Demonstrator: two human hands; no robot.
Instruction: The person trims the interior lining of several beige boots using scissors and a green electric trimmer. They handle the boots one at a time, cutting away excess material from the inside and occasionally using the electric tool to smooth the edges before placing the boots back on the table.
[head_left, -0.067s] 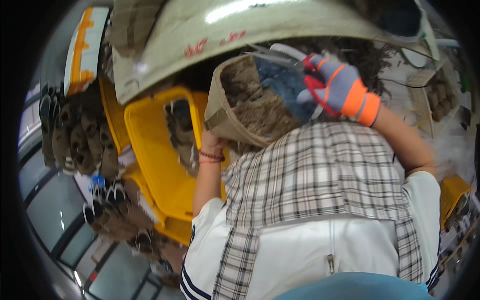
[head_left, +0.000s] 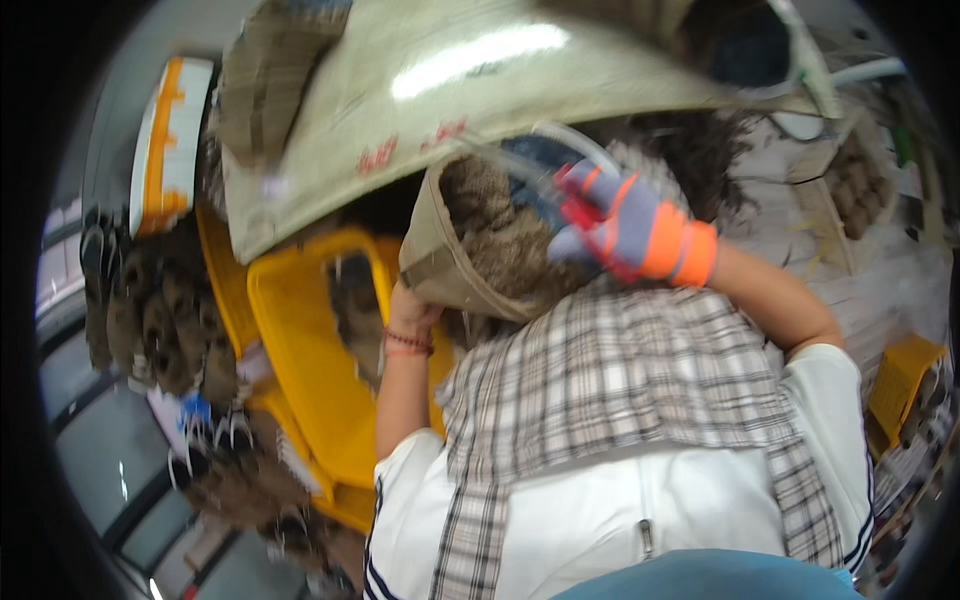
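Observation:
A tan, bucket-shaped fabric piece with an open mouth and a fluffy brown lining rests at the plaid apron in front of me. My bare left hand grips its lower left side; the fingertips are hidden behind it. In a grey and orange glove, my right hand is closed around red-handled scissors. Their blades point to the upper left, above the mouth of the piece, smeared by motion. Blue fluffy cloth shows at the mouth's far right side, partly behind the blades.
A large pale curved panel spans the far side. At left stand a yellow crate and several brown shoe-like pieces. Dark scraps lie beyond my right hand. A pale crate and a yellow bin are at right.
My right hand has moved left with the scissors, closer over the mouth of the fabric piece. The view has shifted slightly. My left hand keeps its grip.

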